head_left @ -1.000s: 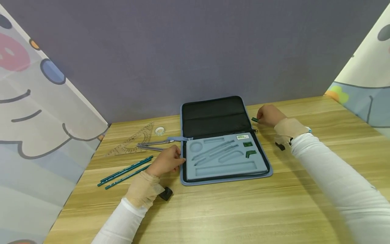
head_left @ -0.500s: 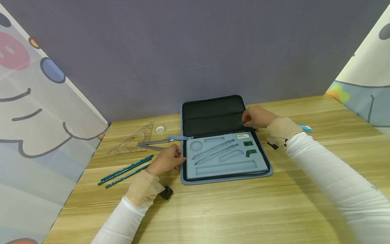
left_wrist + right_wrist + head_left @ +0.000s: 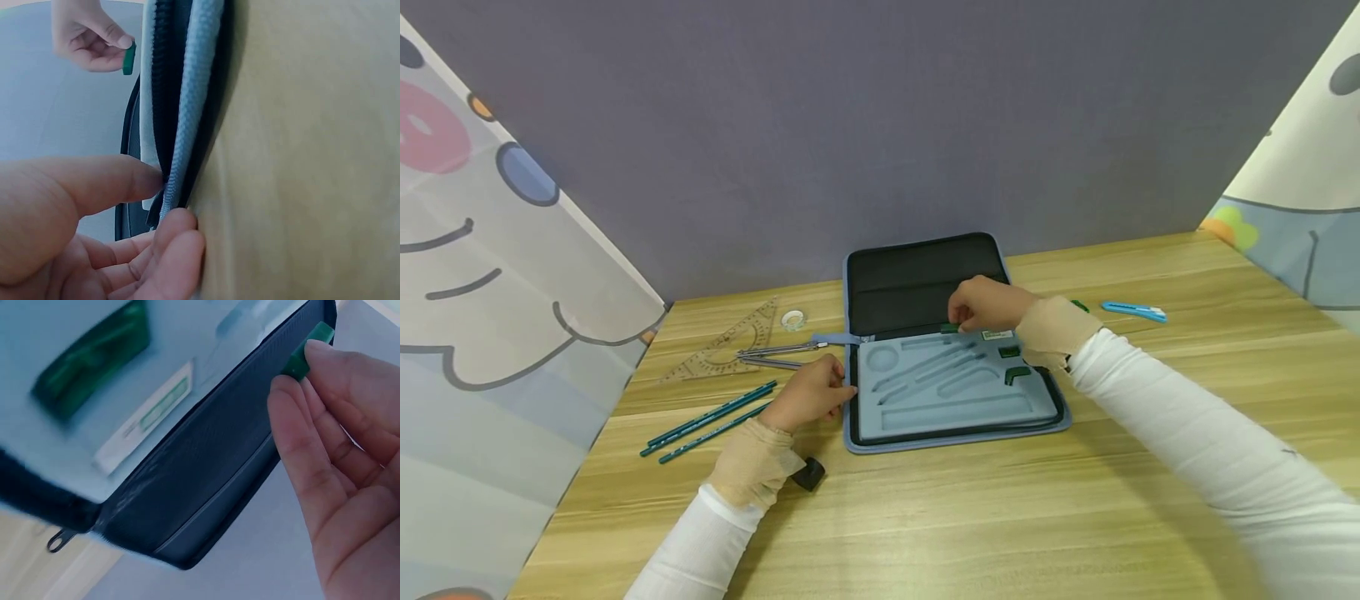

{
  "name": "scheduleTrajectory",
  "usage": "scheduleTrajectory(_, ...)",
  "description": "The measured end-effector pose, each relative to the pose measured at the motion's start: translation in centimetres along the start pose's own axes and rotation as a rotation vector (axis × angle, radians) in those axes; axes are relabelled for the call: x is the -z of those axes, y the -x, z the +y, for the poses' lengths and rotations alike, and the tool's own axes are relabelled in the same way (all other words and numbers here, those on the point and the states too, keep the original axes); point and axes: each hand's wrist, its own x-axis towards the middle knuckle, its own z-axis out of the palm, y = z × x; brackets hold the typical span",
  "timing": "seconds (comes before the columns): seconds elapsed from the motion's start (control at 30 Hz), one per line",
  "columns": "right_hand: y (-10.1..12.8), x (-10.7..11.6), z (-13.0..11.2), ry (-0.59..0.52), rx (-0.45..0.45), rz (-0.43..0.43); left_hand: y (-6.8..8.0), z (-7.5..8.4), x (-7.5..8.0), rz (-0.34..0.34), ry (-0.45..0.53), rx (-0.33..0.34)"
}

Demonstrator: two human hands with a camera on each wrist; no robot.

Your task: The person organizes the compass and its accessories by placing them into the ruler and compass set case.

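Right hand (image 3: 988, 302) pinches a small green rectangular block (image 3: 300, 359) above the upper edge of the pale-blue moulded tray (image 3: 913, 357), fingertip hold leaving part of it exposed; left hand (image 3: 808, 393) grips the left edge of the blue-trimmed, black-lined zip case (image 3: 902, 283), apparently steadying it. Slim teal pencils (image 3: 711, 413) and a clear plastic set square (image 3: 703, 365) lie left of it, seemingly grouped off the tray.

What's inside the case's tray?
The tray holds a squarish green piece, an angled green piece and a white rectangle; its round recess is bare. In the head view, right hand and wrist cover its far right corner; anything beneath the tray is hidden.
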Motion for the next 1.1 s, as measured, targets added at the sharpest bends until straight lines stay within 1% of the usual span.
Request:
scheduleTrajectory(0.2,-1.1,-0.5,-1.3,0.037,0.007,-0.054,0.0,0.0,0.0,0.001,-0.003,0.008)
scheduleTrajectory(0.33,-1.7,-0.9,-1.7,0.052,0.008,-0.064,0.0,0.0,0.0,0.001,-0.007,0.01)
scheduleTrajectory(0.57,-2.1,-1.7,-1.9,0.089,-0.005,-0.019,0.0,0.1,0.0,-0.004,0.004,0.004)
scheduleTrajectory(0.77,-2.2,-2.2,-1.9,0.076,-0.013,0.021,0.0,0.1,0.0,-0.004,0.011,0.014)
scheduleTrajectory(1.0,-2.5,-2.6,-1.7,0.068,-0.067,0.02,0.0,0.1,0.0,-0.001,0.002,0.013)
scheduleTrajectory(1.1,-2.5,-2.6,-1.8,0.069,-0.072,0.018,0.0,0.0,0.0,-0.003,0.006,0.017)
